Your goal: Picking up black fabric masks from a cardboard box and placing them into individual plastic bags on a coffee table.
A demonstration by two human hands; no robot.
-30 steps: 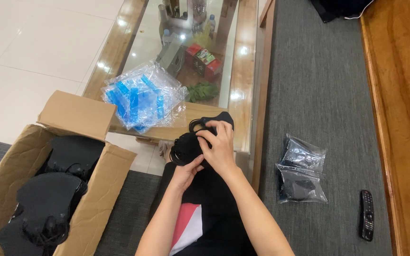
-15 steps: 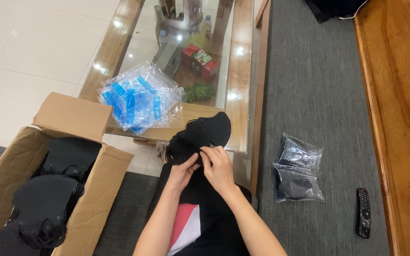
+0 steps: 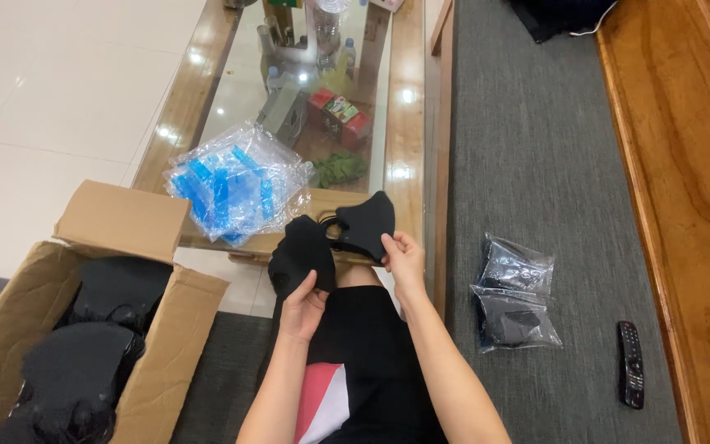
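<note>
The left hand (image 3: 304, 302) grips a stack of black masks (image 3: 301, 253) from below, its thumb and fingers curled round the lower edge. The stack is soft, matte cloth, rounded at the top. The right hand (image 3: 403, 256) pinches the lower corner of a single black mask (image 3: 365, 224) between thumb and fingertips and holds it just beside the stack, up and to the right of it. This mask is curved like a shallow cup with a peak at its top edge; thin black ear loops hang between it and the stack. Both are held above the person's lap, in front of the near edge of the table (image 3: 408, 107).

The table has a glossy wooden frame and a glass top. Through the glass a lower shelf shows small bottles, a red box (image 3: 340, 115) and a crumpled green thing. On the glass lies a pile of clear, crinkly plastic bags (image 3: 236, 182) with blue contents.

To the left an open cardboard box (image 3: 121, 220) stands on the floor, flaps raised, filled with more black masks in loose heaps (image 3: 84, 353). To the right, on the grey carpet (image 3: 536, 148), lie two clear, shiny packets (image 3: 513, 296), one partly over the other, each with dark cloth inside. Further right lies a slim black remote (image 3: 631, 363), close to a polished wooden surface (image 3: 684, 164). Pale tiles (image 3: 59, 90) cover the floor on the far left.
</note>
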